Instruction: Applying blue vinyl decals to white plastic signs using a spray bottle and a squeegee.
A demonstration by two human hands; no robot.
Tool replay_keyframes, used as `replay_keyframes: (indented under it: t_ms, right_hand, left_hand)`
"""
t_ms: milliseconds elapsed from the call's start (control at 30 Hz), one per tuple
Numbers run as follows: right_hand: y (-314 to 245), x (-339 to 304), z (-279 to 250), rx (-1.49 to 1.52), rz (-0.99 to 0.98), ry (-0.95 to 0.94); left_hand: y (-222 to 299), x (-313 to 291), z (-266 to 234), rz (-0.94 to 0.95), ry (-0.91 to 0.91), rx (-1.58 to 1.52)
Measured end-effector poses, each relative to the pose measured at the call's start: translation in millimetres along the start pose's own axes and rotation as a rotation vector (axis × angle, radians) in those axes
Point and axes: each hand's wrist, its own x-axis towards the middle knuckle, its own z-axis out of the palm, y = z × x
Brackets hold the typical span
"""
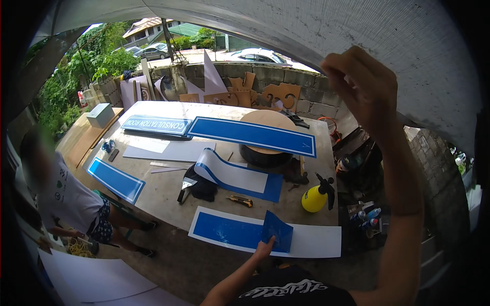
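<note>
A long white panel (316, 240) lies along the near edge of the table, with a blue adhesive sheet (224, 228) flat over its left part. The sheet's right end is folded up and back in a loose flap. My left hand (264, 248) pinches the lower edge of that flap, thumb on top. My right hand (365, 84) is raised high at the upper right, well away from the table. Its fingers are curled together, and whatever they may hold cannot be made out. A yellow spray bottle (314, 199) stands beyond the panel's right half.
Behind the panel lie a utility knife (240, 201), a dark cloth (202, 187) and a curled blue-and-white sheet (240, 176). Farther back, a long blue sign (250, 135) rests across a round wooden disc (273, 120). Another person (76, 188) stands at the left.
</note>
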Motion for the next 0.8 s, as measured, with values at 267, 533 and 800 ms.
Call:
replay_keyframes:
  t_ms: [267,533,800]
  right_hand:
    - [42.4,15.7,-23.1,-0.145,0.059,0.061]
    - [23.5,-10.8,-18.4,-0.054,0.102,0.001]
    - [8.3,-31.2,-14.5,-0.036,0.062,-0.029]
  left_hand:
    - [11.3,6.8,3.8,-0.055,-0.035,0.029]
    - [-5.8,11.8,3.2,0.008,0.002,-0.035]
    - [-14.2,10.6,0.7,0.036,-0.007,0.017]
